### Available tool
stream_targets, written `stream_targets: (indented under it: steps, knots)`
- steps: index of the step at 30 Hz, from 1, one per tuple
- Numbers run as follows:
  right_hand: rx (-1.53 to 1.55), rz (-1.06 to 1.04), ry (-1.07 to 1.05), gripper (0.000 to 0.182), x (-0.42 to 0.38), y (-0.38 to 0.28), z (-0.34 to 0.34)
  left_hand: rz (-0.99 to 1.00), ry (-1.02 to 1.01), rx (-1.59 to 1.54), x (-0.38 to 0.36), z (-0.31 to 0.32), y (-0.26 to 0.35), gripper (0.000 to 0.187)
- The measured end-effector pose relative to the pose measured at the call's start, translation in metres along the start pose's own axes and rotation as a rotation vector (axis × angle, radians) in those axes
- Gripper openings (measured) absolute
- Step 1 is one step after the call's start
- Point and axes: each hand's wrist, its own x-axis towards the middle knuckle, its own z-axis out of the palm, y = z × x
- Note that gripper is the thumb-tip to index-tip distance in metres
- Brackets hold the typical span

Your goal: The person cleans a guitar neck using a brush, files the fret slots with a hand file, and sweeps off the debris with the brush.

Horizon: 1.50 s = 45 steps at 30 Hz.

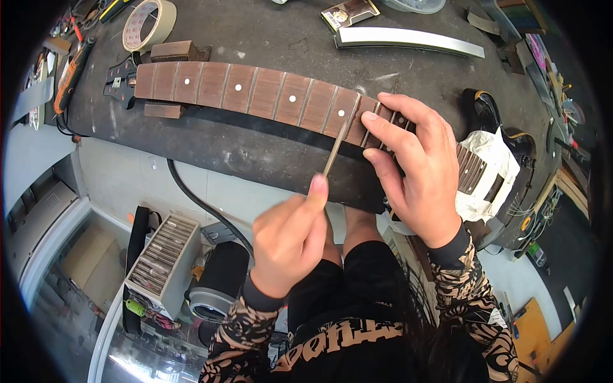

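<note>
A guitar neck (pixel 262 92) with a brown fretboard, metal frets and white dot inlays lies across the workbench. My left hand (pixel 290 236) is closed around a thin, narrow metal file (pixel 336 150). Its far end rests on the fretboard by a fret, close to a dot, while its handle end is hidden in my fingers. Over the neck, to the right of the file, my right hand (pixel 418 156) spans the fretboard. Its fingertips press on the wood and far edge, with the thumb at the near edge. The guitar body (pixel 527 150) lies at the right, partly covered with masking paper (pixel 504 185).
Wooden blocks (pixel 171 51) sit beside the headstock (pixel 119 82). A roll of masking tape (pixel 150 24), a long metal bar (pixel 408 39) and a small packet (pixel 349 13) lie on the workbench (pixel 255 35). An orange-handled cutter (pixel 71 76) is at left. Below stands a drawer cabinet (pixel 167 255).
</note>
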Motion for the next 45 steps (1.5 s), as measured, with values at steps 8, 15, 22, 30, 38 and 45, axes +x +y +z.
stream_targets:
  steps: [8, 15, 22, 30, 38, 45]
  knots:
    - [-0.006, 0.000, 0.005, 0.051, 0.000, -0.001, 0.000, -0.004, 0.023, -0.043, -0.010, 0.001, -0.005, 0.055]
    - [-0.028, -0.021, 0.028, 0.054, -0.002, 0.000, 0.004, 0.039, 0.089, -0.092, 0.041, 0.019, -0.005, 0.044]
    - [-0.022, -0.018, 0.022, 0.054, -0.001, 0.000, 0.003, 0.000, 0.049, 0.001, -0.030, -0.008, -0.002, 0.058]
    - [-0.016, -0.017, 0.026, 0.053, -0.001, 0.001, 0.004, 0.030, 0.025, -0.057, -0.008, -0.003, -0.005, 0.049]
    - [-0.022, -0.016, 0.027, 0.052, -0.001, 0.001, 0.004, 0.044, 0.035, -0.040, 0.018, 0.009, -0.006, 0.062]
    - [-0.029, -0.016, 0.024, 0.053, -0.001, 0.000, 0.005, 0.083, 0.070, -0.067, 0.039, 0.020, -0.012, 0.065]
